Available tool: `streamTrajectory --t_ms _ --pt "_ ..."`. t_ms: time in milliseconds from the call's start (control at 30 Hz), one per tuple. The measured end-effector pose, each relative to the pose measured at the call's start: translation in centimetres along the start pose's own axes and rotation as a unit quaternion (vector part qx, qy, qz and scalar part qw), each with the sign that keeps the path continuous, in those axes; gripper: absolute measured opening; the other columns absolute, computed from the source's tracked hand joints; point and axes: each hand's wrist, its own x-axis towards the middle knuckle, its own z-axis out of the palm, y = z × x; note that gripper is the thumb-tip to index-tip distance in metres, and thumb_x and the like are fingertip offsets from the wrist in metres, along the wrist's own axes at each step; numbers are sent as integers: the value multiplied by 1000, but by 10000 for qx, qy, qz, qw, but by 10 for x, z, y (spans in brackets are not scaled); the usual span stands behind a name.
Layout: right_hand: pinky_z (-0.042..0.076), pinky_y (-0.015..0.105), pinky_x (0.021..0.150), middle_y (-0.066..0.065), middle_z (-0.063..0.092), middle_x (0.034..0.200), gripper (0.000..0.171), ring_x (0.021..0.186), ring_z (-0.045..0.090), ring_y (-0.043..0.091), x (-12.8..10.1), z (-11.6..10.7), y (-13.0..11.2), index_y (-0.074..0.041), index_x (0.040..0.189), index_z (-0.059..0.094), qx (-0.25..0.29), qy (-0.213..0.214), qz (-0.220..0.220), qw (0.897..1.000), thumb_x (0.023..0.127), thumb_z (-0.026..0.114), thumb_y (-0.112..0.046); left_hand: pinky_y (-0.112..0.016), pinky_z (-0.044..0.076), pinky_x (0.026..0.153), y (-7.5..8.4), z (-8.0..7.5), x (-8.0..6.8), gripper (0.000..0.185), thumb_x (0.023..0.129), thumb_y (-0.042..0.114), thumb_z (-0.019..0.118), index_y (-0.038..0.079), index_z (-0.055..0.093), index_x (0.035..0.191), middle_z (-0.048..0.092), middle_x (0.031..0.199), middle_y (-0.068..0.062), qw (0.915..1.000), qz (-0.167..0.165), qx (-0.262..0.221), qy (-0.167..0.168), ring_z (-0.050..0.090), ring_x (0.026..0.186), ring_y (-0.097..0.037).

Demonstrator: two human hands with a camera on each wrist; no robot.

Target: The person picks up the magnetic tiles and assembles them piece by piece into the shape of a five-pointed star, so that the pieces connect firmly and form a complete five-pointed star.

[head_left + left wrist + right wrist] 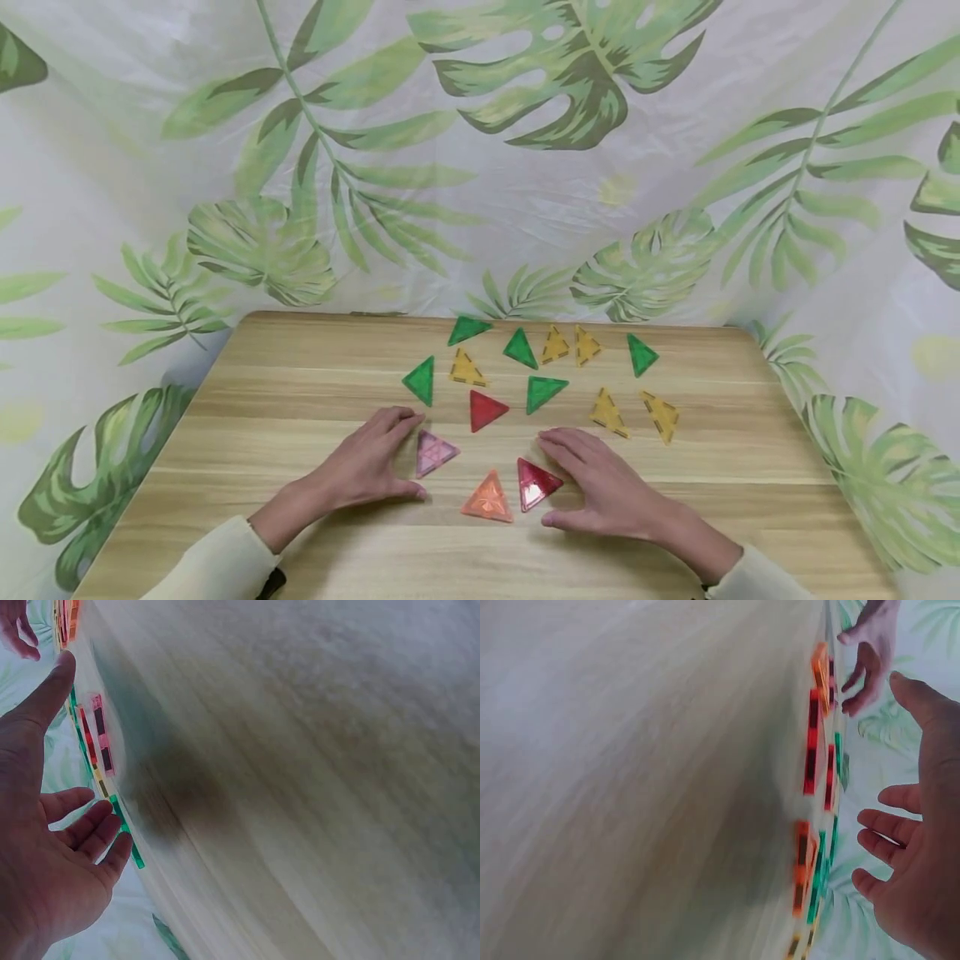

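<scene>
Wooden table (262, 417) (no containers) strewn with flat triangles; left hand (367, 462) spread beside pink triangle (434, 452), right hand (603, 492) spread beside red triangle (536, 483).

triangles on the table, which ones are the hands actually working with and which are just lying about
In hand:
pink triangle, by the left hand
dark red triangle, by the right hand
orange triangle, between the hands

Lying about:
red triangle
green triangles
yellow triangles
leaf-print cloth
</scene>
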Motion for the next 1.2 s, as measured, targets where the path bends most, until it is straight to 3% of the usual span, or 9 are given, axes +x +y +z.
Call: streamTrajectory --t_ms 267,633,933,1200 --pt "46 49 115 -3 55 149 91 140 49 17 24 16 -8 -13 151 58 608 -444 -23 9972 81 85 -64 -45 56 100 1 5 5 98 70 59 95 -5 63 138 60 130 -13 9999 83 54 107 56 119 -25" --pt "46 44 110 -5 59 136 88 129 51 13 43 32 -14 -13 144 64 580 -582 -415 9958 77 87 -66 -45 56 98 -2 10 9 81 69 45 100 -3 69 127 63 121 -9 9998 1 -110 182 57 114 -24" --pt "43 38 102 -7 58 128 79 121 48 11 51 36 -14 -18 139 68 526 -756 -491 9945 77 88 -63 -43 57 95 -4 11 12 71 71 40 99 0 71 123 65 117 -8 9996 46 -201 209 58 110 -22" --pt "38 33 97 -7 60 121 73 114 46 9 58 36 -11 -17 137 69 751 -964 -468 9914 79 91 -53 -40 59 91 -7 8 14 68 70 27 100 -2 71 124 67 113 -7 9986 311 -419 92 62 104 -21"
